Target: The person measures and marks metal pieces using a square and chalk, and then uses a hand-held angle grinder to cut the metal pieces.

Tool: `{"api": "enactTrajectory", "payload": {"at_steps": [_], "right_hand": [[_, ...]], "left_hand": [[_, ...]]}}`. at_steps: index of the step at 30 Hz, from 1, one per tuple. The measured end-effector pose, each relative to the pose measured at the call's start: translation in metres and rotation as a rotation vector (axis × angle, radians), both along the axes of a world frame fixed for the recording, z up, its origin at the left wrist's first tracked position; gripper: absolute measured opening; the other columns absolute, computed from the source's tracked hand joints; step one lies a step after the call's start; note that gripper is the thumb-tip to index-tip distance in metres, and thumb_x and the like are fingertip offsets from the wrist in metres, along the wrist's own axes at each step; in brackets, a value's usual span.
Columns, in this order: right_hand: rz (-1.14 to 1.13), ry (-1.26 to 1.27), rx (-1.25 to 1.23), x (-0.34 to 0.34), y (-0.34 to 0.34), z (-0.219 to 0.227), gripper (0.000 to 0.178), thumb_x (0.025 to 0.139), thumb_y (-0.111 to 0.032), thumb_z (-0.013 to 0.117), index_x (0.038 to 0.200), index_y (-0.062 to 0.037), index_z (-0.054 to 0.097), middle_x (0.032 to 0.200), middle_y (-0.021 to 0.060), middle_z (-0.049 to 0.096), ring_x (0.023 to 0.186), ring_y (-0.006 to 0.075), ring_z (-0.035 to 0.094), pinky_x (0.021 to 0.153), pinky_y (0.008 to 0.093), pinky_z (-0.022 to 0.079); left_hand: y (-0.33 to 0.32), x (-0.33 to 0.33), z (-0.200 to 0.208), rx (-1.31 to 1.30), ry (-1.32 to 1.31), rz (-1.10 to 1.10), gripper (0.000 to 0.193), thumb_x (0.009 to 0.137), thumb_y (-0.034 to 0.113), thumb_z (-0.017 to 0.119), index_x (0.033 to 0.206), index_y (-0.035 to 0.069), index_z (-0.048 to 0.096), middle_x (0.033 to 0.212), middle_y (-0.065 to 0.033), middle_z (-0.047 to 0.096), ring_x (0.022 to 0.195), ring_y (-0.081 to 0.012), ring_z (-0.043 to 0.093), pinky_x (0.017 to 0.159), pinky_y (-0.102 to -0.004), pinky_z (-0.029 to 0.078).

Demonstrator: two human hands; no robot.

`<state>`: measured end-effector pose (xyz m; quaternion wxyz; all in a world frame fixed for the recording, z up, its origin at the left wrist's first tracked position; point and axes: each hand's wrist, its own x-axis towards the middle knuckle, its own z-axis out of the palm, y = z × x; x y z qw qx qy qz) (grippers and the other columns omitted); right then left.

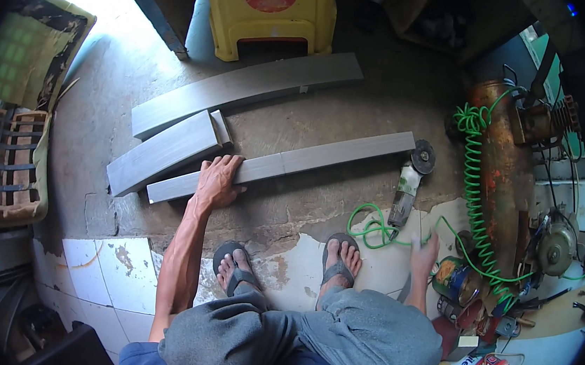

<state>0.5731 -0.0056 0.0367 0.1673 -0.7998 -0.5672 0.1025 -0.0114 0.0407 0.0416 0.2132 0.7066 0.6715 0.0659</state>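
Note:
My left hand (216,182) grips a long square metal tube (330,156) near its left end, with the fingers curled over the top. The tube lies slanted on the floor, and its far right end meets the dark disc of an angle grinder (407,186). A green cord (370,234) lies loosely coiled by the grinder's handle. To the right of that cord, my right hand (425,257) hangs beside my knee, blurred by motion; its fingers cannot be made out. Shorter metal tubes (165,154) and a wide, long one (245,93) rest beyond my left hand.
A yellow plastic stool (270,11) stands at the far side. Toward the right are a rusty compressor tank (501,174), a coiled green hose (471,193), a paint can (457,281) and scattered tools. A worn chair-like frame (9,162) occupies the left.

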Motion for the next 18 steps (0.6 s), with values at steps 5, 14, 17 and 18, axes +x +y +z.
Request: {"api": "enactTrajectory", "payload": {"at_steps": [5, 14, 17, 18], "right_hand": [[-0.121, -0.478, -0.073, -0.054, 0.119, -0.01, 0.079, 0.086, -0.041, 0.081, 0.144, 0.0041, 0.052, 0.143, 0.0298, 0.055, 0.133, 0.0499, 0.053, 0.112, 0.0488, 0.044], [-0.115, 0.344, -0.358, -0.024, 0.159, -0.05, 0.06, 0.08, -0.031, 0.083, 0.126, 0.0026, 0.065, 0.101, 0.0161, 0.072, 0.099, 0.0335, 0.071, 0.089, 0.0463, 0.056], [-0.268, 0.878, -0.376, -0.025, 0.137, -0.054, 0.053, 0.08, -0.026, 0.083, 0.123, 0.0006, 0.067, 0.092, 0.0095, 0.071, 0.089, 0.0258, 0.072, 0.084, 0.0405, 0.057], [-0.399, 1.229, -0.399, -0.022, 0.131, -0.05, 0.052, 0.08, -0.024, 0.082, 0.123, -0.0002, 0.066, 0.094, 0.0076, 0.07, 0.088, 0.0228, 0.07, 0.083, 0.0372, 0.056]], "left_hand": [[0.011, -0.006, -0.008, -0.076, -0.032, -0.016, 0.069, 0.076, 0.034, 0.088, 0.134, 0.013, 0.057, 0.124, -0.0108, 0.065, 0.122, -0.0318, 0.059, 0.098, -0.0497, 0.041], [0.016, -0.004, -0.007, -0.08, -0.03, 0.024, 0.079, 0.078, 0.032, 0.087, 0.146, 0.013, 0.052, 0.127, -0.0125, 0.064, 0.124, -0.0327, 0.058, 0.1, -0.0501, 0.04], [0.005, -0.008, -0.006, -0.068, -0.013, 0.024, 0.08, 0.077, 0.031, 0.087, 0.147, 0.013, 0.051, 0.127, -0.013, 0.064, 0.124, -0.0329, 0.058, 0.1, -0.0503, 0.04], [0.003, -0.007, -0.006, -0.052, -0.004, 0.024, 0.081, 0.078, 0.033, 0.087, 0.147, 0.013, 0.051, 0.126, -0.0131, 0.063, 0.123, -0.0323, 0.057, 0.1, -0.0498, 0.04]]}}
